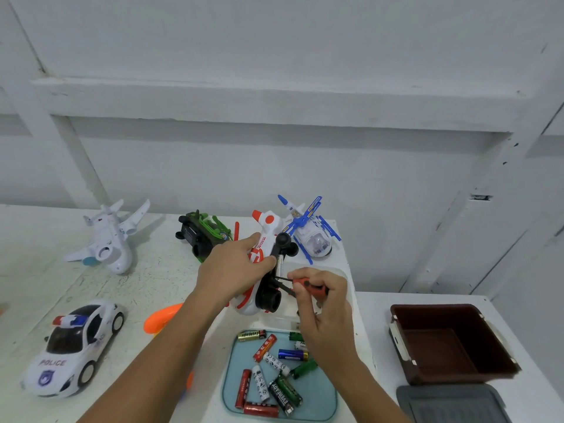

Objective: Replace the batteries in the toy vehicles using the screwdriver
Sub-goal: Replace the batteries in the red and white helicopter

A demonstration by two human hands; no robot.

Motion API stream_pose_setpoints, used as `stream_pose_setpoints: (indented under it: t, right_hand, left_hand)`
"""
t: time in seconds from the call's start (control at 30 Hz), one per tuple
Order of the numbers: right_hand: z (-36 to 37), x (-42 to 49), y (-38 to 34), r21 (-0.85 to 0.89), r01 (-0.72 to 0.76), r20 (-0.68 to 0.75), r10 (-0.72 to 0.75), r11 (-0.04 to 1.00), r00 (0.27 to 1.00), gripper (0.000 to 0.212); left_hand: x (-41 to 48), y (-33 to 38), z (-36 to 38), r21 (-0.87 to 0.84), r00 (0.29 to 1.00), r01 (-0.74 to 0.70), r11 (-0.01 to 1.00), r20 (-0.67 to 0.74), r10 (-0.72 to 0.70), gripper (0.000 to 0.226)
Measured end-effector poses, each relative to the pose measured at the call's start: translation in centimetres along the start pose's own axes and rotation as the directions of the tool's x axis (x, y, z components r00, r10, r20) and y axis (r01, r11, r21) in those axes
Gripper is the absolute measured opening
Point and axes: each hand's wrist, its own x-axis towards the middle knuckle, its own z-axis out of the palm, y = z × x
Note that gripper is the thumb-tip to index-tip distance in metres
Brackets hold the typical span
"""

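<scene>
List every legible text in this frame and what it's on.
"POLICE": police car hood.
"EVEREADY": top battery and bottom battery in the tray.
"120": helicopter in the left hand.
Characters on the red battery: too blurred.
Other batteries' print: too small.

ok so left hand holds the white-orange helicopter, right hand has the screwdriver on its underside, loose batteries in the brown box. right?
No. The head view shows the loose batteries in the light-blue tray; the brown box looks empty. Rest holds: left hand grips the white-orange helicopter, right hand holds the screwdriver at its underside.
</scene>
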Motion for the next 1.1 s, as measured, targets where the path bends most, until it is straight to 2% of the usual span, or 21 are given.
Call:
stream_pose_setpoints:
  t: [0.1,0.17,0.27,0.4,0.5,0.57,0.67,0.77,0.87,1.03,1.1]
  right_hand:
    - [-0.1,-0.1,0.0,-0.031,-0.013,-0.058,0.012,0.999,0.998,0.020]
    - [-0.5,0.1,-0.3,-0.002,-0.029,-0.081,0.028,1.000,0.996,0.036]
    - [-1.2,1.0,-0.9,0.203,-0.136,-0.135,0.166,0.970,0.977,0.050]
    - [-2.3,4.0,-0.6,0.513,-0.390,-0.115,0.511,0.765,0.852,0.034]
    - [-3.4,6.7,-0.2,0.588,-0.490,-0.005,0.609,0.643,0.793,0.021]
    - [-3.5,8.0,-0.2,0.599,-0.490,0.029,0.595,0.633,0.804,0.019]
    - [-3.0,9.2,-0.9,0.527,-0.435,0.043,0.489,0.730,0.871,0.020]
    - [-2.0,9.7,-1.7,0.429,-0.343,0.063,0.351,0.836,0.934,0.021]
    - [-1.1,9.7,-2.1,0.376,-0.284,0.091,0.270,0.882,0.959,0.024]
    - [-0.4,9.5,-2.3,0.293,-0.158,0.088,0.138,0.943,0.987,0.028]
    - [-0.1,9.2,-2.4,0.232,-0.083,0.085,0.065,0.969,0.994,0.031]
  left_hand:
    - [0.1,-0.1,0.0,-0.002,1.000,0.009,1.000,0.013,-0.009,0.061]
    - [0.2,-0.4,0.0,-0.014,1.000,0.019,1.000,0.017,-0.019,0.065]
    - [0.3,-0.7,0.2,-0.048,0.999,0.028,0.998,0.025,-0.027,0.067]
    - [-0.1,-0.8,-0.2,-0.126,1.000,0.014,0.992,-0.013,-0.016,0.062]
    - [-0.4,-1.0,-0.6,-0.241,0.997,-0.037,0.970,-0.075,0.019,0.051]
    - [-0.5,-1.2,-0.8,-0.334,0.995,-0.050,0.941,-0.094,0.019,0.057]
    - [-0.7,-1.6,-0.9,-0.470,0.997,-0.027,0.882,-0.077,-0.010,0.072]
    - [-1.0,-2.0,-0.7,-0.538,0.998,-0.033,0.842,-0.062,0.000,0.062]
    - [-1.0,-2.4,-0.4,-0.588,0.998,-0.040,0.808,-0.056,0.009,0.048]
    - [-1.2,-2.4,-0.5,-0.648,0.998,-0.043,0.760,-0.066,0.000,0.053]
    - [-1.2,-2.5,-0.6,-0.664,0.998,-0.041,0.746,-0.066,-0.003,0.062]
